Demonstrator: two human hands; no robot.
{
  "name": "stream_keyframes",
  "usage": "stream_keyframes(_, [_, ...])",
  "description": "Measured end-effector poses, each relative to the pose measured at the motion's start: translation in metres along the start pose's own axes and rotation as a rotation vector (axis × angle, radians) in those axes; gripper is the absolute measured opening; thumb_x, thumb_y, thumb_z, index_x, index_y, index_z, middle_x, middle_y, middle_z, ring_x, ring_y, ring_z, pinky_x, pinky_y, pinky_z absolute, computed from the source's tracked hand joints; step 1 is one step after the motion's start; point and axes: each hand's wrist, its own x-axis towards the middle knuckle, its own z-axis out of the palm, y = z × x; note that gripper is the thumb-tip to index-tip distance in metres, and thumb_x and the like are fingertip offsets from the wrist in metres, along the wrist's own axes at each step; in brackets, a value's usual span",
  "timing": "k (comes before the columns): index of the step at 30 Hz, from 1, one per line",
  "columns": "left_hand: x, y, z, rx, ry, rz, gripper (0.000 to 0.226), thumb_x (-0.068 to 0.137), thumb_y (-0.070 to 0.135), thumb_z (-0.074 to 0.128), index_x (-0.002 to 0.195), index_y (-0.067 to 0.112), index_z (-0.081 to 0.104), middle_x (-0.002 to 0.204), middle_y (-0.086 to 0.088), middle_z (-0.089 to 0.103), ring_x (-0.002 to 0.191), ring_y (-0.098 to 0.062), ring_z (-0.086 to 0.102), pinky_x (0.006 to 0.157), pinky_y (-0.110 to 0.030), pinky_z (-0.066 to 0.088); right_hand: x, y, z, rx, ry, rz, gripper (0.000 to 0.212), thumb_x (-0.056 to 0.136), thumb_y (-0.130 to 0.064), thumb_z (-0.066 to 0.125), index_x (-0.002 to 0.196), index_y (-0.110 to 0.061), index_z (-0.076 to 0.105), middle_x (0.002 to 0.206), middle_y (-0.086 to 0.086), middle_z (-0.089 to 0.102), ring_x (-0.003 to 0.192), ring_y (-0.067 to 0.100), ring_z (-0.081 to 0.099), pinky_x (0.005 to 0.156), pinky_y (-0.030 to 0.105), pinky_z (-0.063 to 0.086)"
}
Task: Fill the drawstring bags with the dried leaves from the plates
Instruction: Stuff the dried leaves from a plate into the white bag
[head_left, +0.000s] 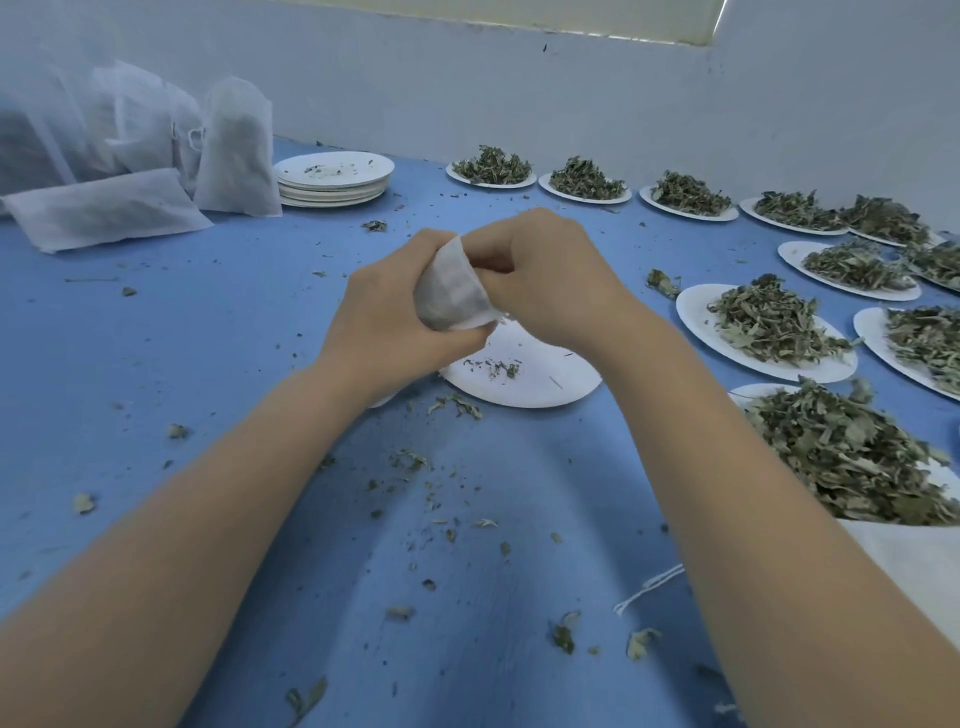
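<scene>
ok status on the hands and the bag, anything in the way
Left hand and right hand both gripping filled bag. Emptied plate underneath. Nothing blocking.

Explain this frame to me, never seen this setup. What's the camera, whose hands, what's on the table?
There is no robot. A person wears one wide-angle camera on the head, looking down at their bare hands. The left hand grips a small white fabric drawstring bag with dark leaves inside; the right hand pinches at its top. Beneath lies a nearly empty white paper plate on the blue table. At right stand white plates heaped with dried green leaves. At far left are filled white bags and a stack of emptied plates. Leaf crumbs lie scattered.
</scene>
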Motion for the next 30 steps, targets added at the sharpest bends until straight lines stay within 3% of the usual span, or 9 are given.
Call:
stream_keyframes(4, [0.001,-0.015,-0.007,0.116,-0.102,-0.077,0.063,0.059,0.040,0.079,0.113,0.036,0.048,0.094,0.013,0.058,0.082,-0.008,0.051,0.063,-0.006,0.035,-0.005,0.010,-0.017,0.146,-0.009,0.053,0.038,0.082,-0.002,0.048,0.092,-0.030,0.071,0.089,-0.012,0.072,0.090,0.002,0.064,0.084,0.025,0.052])
stream_keyframes(6, [0.001,-0.021,-0.009,0.118,-0.111,-0.112,0.060,0.062,0.030,0.079,0.113,0.034,0.049,0.096,0.008,0.059,0.085,-0.014,0.053,0.064,-0.015,0.036,-0.006,0.019,-0.021,0.114,0.009,0.139,0.034,0.081,-0.006,0.047,0.089,-0.032,0.067,0.095,-0.012,0.071,0.090,0.001,0.062,0.075,0.019,0.050])
stream_keyframes(8, [0.000,-0.024,-0.008,0.115,-0.102,-0.128,0.057,0.064,0.026,0.078,0.113,0.032,0.050,0.095,0.008,0.059,0.086,-0.015,0.053,0.064,-0.017,0.036,-0.005,0.029,-0.024,-0.094,-0.067,0.259,0.024,0.085,-0.022,0.052,0.107,-0.028,0.061,0.115,-0.008,0.062,0.095,0.008,0.053,0.063,0.017,0.038])
stream_keyframes(10, [0.001,-0.026,-0.007,0.120,-0.093,-0.136,0.055,0.065,0.026,0.077,0.113,0.031,0.050,0.092,0.010,0.057,0.085,-0.014,0.051,0.063,-0.012,0.034,-0.004,0.038,-0.023,-0.276,-0.283,0.419,0.059,0.080,-0.047,0.060,0.132,-0.023,0.043,0.133,-0.002,0.049,0.106,0.017,0.046,0.065,0.026,0.033])
stream_keyframes(13, [0.001,-0.029,-0.007,0.125,-0.084,-0.141,0.051,0.068,0.027,0.075,0.112,0.031,0.050,0.092,0.010,0.056,0.086,-0.014,0.050,0.064,-0.020,0.034,-0.005,0.047,-0.011,-0.360,-0.495,0.546,0.133,0.037,-0.082,0.067,0.147,-0.028,0.013,0.148,0.000,0.030,0.130,0.023,0.034,0.085,0.036,0.034])
stream_keyframes(16, [0.001,-0.033,-0.008,0.122,-0.073,-0.151,0.049,0.070,0.031,0.074,0.112,0.033,0.049,0.093,0.010,0.056,0.087,-0.015,0.050,0.069,-0.025,0.034,-0.005,0.052,0.002,-0.376,-0.509,0.546,0.158,0.012,-0.087,0.060,0.148,-0.031,0.000,0.151,0.003,0.020,0.137,0.027,0.024,0.099,0.045,0.032])
stream_keyframes(21, [0.002,-0.032,-0.009,0.092,-0.043,-0.206,0.043,0.068,0.038,0.071,0.104,0.038,0.047,0.085,0.020,0.052,0.080,-0.009,0.049,0.061,-0.014,0.033,-0.011,0.055,0.008,-0.366,-0.397,0.516,0.166,0.004,-0.088,0.054,0.148,-0.027,-0.002,0.151,0.009,0.016,0.139,0.031,0.014,0.105,0.050,0.027])
stream_keyframes(25, [0.007,-0.028,-0.010,0.024,0.034,-0.289,0.033,0.071,0.036,0.068,0.097,0.036,0.047,0.086,0.012,0.057,0.078,-0.007,0.054,0.059,-0.020,0.037,-0.008,0.054,0.006,-0.282,-0.333,0.546,0.148,0.030,-0.080,0.072,0.149,-0.026,0.001,0.150,0.009,0.017,0.140,0.032,0.014,0.105,0.049,0.028])
stream_keyframes(30, [0.022,-0.026,-0.021,-0.050,0.188,-0.452,0.025,0.076,0.037,0.065,0.094,0.024,0.051,0.077,0.016,0.052,0.063,0.003,0.049,0.050,-0.019,0.033,0.002,0.054,0.005,-0.049,-0.263,0.596,0.132,0.040,-0.071,0.078,0.146,-0.028,0.013,0.144,0.006,0.024,0.136,0.026,0.021,0.107,0.045,0.030])
